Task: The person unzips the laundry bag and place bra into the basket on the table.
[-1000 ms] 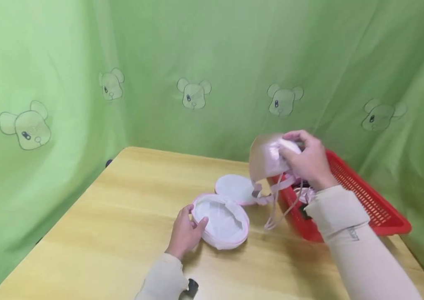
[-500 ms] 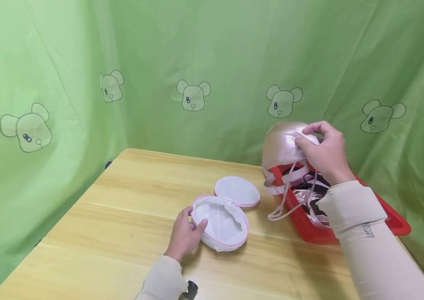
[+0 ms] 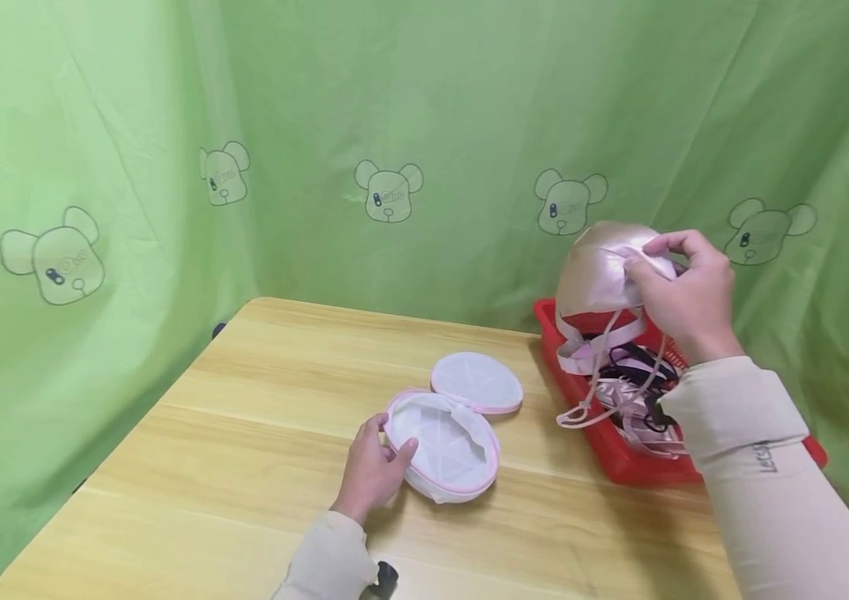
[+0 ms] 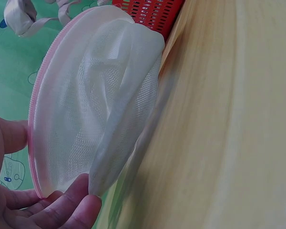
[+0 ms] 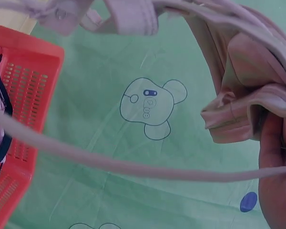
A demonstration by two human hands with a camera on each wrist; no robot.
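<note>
A pale mesh laundry bag [image 3: 435, 442] with a pink zip edge lies unzipped on the table, its round lid [image 3: 476, 382] folded back. My left hand [image 3: 372, 467] grips its near-left rim, thumb on one side and fingers on the other; the left wrist view shows the mesh wall [image 4: 109, 95] close up. Up in the air at the right, my right hand [image 3: 694, 292] pinches a shiny pale-pink bra [image 3: 600, 271] by its cup. Straps and a thin cord hang below it, over the red basket. Folded fabric [image 5: 248, 81] fills the right of the right wrist view.
A red perforated basket [image 3: 619, 462] stands at the table's right end. Dark and pink shiny garments [image 3: 637, 392] are heaped in it. The wooden table [image 3: 244, 467] ends at a green curtain [image 3: 461, 100] printed with bear heads.
My right hand has moved right and upward with the bra, from beside the bag's lid to above the basket. The left hand and the laundry bag have stayed in place.
</note>
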